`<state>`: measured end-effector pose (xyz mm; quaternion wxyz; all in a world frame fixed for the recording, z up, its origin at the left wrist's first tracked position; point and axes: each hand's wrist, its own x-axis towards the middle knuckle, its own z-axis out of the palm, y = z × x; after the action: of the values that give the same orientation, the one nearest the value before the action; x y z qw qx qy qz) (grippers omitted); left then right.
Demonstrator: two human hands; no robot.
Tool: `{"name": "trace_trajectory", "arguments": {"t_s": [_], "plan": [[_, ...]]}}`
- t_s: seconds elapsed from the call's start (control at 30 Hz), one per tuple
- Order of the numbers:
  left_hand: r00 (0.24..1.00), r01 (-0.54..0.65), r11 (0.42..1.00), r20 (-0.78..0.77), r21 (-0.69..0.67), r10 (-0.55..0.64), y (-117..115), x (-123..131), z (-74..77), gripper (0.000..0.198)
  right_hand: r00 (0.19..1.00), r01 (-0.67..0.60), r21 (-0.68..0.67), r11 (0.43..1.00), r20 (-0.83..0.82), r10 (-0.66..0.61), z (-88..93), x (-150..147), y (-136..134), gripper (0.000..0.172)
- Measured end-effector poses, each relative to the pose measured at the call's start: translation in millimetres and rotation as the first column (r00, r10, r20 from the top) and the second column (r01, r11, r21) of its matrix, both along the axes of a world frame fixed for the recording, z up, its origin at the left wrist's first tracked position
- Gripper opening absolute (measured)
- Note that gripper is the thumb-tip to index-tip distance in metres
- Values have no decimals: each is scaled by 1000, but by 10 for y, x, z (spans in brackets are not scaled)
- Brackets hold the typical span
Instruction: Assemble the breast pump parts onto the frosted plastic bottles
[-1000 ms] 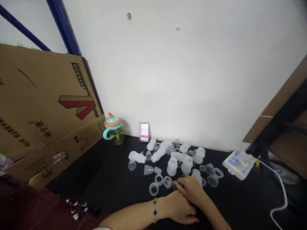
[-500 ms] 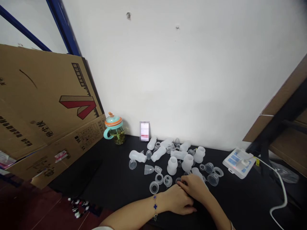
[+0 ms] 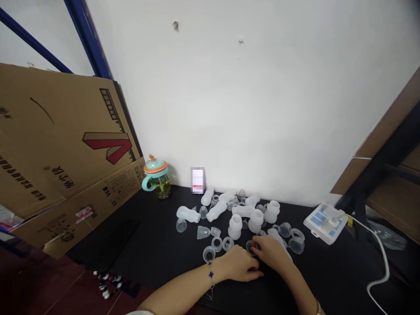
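Observation:
My right hand (image 3: pixel 269 253) is low over the black table, its fingertips pinching at a translucent ring (image 3: pixel 249 246). Just left of it, my left hand (image 3: pixel 240 264) is curled with the knuckles up; its fingertips are hidden, so what they hold I cannot make out. A white bottle (image 3: pixel 278 238) lies partly behind my right hand. Beyond the hands stand white bottles with open necks, one (image 3: pixel 235 226) on the left and another (image 3: pixel 256 221) beside it. Loose rings, such as this collar ring (image 3: pixel 209 253), lie left of my left hand.
More white bottles (image 3: pixel 188 214) and clear domed caps (image 3: pixel 296 245) are scattered toward the wall. A teal-lidded jug (image 3: pixel 158 179) stands at the back left, near a large cardboard box (image 3: pixel 65 131). A white power strip (image 3: pixel 324 223) with a cable (image 3: pixel 382 245) lies right.
My hands have drawn slightly apart, the right one uncovering the ring at its fingertips. The white bottle by my right hand and a nearby clear cap have shifted right.

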<state>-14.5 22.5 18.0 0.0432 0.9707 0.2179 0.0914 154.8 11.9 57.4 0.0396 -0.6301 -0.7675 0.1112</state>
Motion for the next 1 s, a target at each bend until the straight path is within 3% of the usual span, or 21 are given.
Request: {"name": "trace_trajectory", "arguments": {"t_s": [0.47,1.0], "plan": [[996,-21,997,87,-79,28,170,-116,24,33,997,78,41,996,15,-78,-104,145,69,13],[984,-124,984,111,-129,138,303,-174,54,28,994,104,74,992,30,-107,-222,-57,24,12]]}}
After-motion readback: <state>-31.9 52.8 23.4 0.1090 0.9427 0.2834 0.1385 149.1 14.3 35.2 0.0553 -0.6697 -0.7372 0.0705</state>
